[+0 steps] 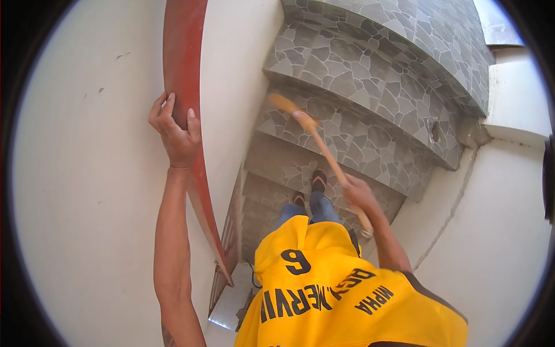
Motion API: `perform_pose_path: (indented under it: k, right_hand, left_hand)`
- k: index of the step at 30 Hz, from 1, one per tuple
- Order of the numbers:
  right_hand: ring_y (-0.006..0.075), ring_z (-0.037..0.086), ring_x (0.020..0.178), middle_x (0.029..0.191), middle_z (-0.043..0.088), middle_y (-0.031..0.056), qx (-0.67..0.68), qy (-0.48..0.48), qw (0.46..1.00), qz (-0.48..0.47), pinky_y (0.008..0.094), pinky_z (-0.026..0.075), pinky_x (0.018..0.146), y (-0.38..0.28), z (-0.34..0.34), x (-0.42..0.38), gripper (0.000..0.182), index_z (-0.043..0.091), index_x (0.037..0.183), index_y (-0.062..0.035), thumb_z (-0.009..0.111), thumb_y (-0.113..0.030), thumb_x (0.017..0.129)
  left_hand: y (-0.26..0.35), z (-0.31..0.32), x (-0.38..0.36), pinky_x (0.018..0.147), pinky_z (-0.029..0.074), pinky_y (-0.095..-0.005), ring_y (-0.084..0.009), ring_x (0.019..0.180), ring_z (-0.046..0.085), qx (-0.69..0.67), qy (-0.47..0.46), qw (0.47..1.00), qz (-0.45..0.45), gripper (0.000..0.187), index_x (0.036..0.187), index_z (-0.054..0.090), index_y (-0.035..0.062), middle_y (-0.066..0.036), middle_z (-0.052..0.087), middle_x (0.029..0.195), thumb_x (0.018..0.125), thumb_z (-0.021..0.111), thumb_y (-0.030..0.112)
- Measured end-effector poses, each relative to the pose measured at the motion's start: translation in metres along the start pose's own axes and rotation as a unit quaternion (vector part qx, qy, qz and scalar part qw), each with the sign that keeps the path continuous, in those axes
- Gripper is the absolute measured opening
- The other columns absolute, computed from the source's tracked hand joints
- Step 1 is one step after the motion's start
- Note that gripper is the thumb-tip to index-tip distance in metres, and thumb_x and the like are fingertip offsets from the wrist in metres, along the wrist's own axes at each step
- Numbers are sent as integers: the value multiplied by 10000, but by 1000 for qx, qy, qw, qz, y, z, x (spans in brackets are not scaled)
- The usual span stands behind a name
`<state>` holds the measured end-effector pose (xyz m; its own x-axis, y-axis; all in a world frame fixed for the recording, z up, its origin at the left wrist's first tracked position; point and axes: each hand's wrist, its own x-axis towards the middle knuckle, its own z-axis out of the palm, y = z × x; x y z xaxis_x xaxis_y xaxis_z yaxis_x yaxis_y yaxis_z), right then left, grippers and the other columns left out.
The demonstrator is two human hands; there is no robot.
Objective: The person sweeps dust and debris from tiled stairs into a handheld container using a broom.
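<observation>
My left hand (178, 130) rests on the red handrail (184, 52) at the upper left, its fingers over one edge and its thumb near the other. At the centre right, my right hand (359, 194) is closed round the long wooden handle of a brush (328, 153). The tool's tan bristle end points to the upper left, over the grey stone-patterned steps. Its far end is slightly blurred, and the handle's other end sticks out below my right hand.
Curved grey steps (347, 69) rise toward the top right. My feet, in dark sandals (318, 180), stand on a lower step. White walls (87, 173) flank the stairs. A metal railing (217, 289) shows at the lower left.
</observation>
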<state>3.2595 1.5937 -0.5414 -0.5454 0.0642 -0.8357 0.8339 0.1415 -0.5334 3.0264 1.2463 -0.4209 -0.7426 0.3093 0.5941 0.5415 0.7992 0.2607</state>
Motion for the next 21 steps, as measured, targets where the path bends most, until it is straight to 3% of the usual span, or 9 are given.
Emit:
perform_pose_path:
  k: [4, 7, 10, 12, 14, 15, 18, 19, 21]
  right_hand:
    - [74, 408, 452, 629, 440, -27, 156, 79, 980, 98, 229, 373, 389, 47, -74, -73, 317, 519, 1175, -27, 454, -159, 894]
    - [112, 450, 476, 609, 449, -6, 148, 198, 959, 142, 267, 391, 397, 67, -83, -63, 206, 557, 964, 15, 473, -148, 870]
    - [181, 529, 538, 613, 516, 40, -242, 173, 954, -48, 330, 421, 428, 145, -76, 26, 122, 565, 735, -25, 531, -134, 778]
    - [264, 636, 624, 652, 627, 87, -605, 141, 757, -201, 379, 444, 462, 202, -61, 110, 75, 621, 575, -98, 637, -115, 646]
    - [253, 640, 624, 651, 644, 78, -632, 113, 731, -232, 366, 474, 495, 127, 3, 125, 89, 661, 616, -108, 626, -151, 686]
    - [259, 655, 654, 702, 669, 86, -586, 53, 790, -175, 358, 492, 521, 65, 40, 119, 120, 683, 649, -90, 620, -178, 700]
    - [313, 667, 733, 764, 674, 161, -546, -21, 792, -272, 423, 519, 610, 37, 128, 177, 159, 683, 721, -36, 580, -157, 736]
    - [332, 663, 746, 793, 672, 175, -579, -30, 750, -318, 438, 518, 636, 30, 145, 181, 178, 671, 782, -12, 559, -149, 764]
    - [350, 657, 779, 852, 665, 192, -390, 22, 904, -176, 434, 512, 651, 1, 119, 146, 203, 621, 895, 5, 527, -151, 805]
  left_hand:
    - [0, 3, 1, 995, 316, -422, -322, 1190, 318, 0, 4, 1000, 0, 477, 1273, 344, 11, -192, 329, 1291, 842, 539, 71]
    - [0, 3, 1, 992, 316, -421, -322, 1189, 319, 4, 1, 1000, 0, 477, 1272, 343, 7, -193, 329, 1293, 842, 541, 72]
    - [0, 3, 2, 992, 314, -421, -322, 1189, 319, 11, 5, 1000, -1, 478, 1271, 342, 3, -196, 328, 1292, 842, 542, 74]
    - [0, 3, 1, 993, 312, -423, -322, 1188, 318, 14, 0, 1000, -1, 478, 1271, 342, 1, -198, 326, 1292, 843, 542, 76]
    - [0, 2, 1, 996, 308, -426, -324, 1188, 315, 19, -3, 1000, 0, 477, 1271, 342, 0, -200, 322, 1292, 845, 541, 78]
    - [1, 2, 1, 998, 307, -427, -324, 1190, 312, 18, -4, 1000, -4, 476, 1271, 341, -1, -201, 320, 1293, 846, 540, 80]
    - [2, 2, 1, 1001, 304, -429, -325, 1196, 301, 16, -7, 1000, -10, 474, 1270, 336, -2, -201, 314, 1294, 849, 538, 85]
    - [3, 1, 0, 1002, 304, -429, -325, 1198, 298, 15, -7, 1000, -7, 473, 1269, 334, -2, -200, 313, 1295, 851, 537, 86]
    - [2, 2, 2, 1003, 304, -429, -324, 1201, 292, 13, -4, 1000, 1, 473, 1268, 331, -1, -197, 312, 1296, 852, 536, 87]
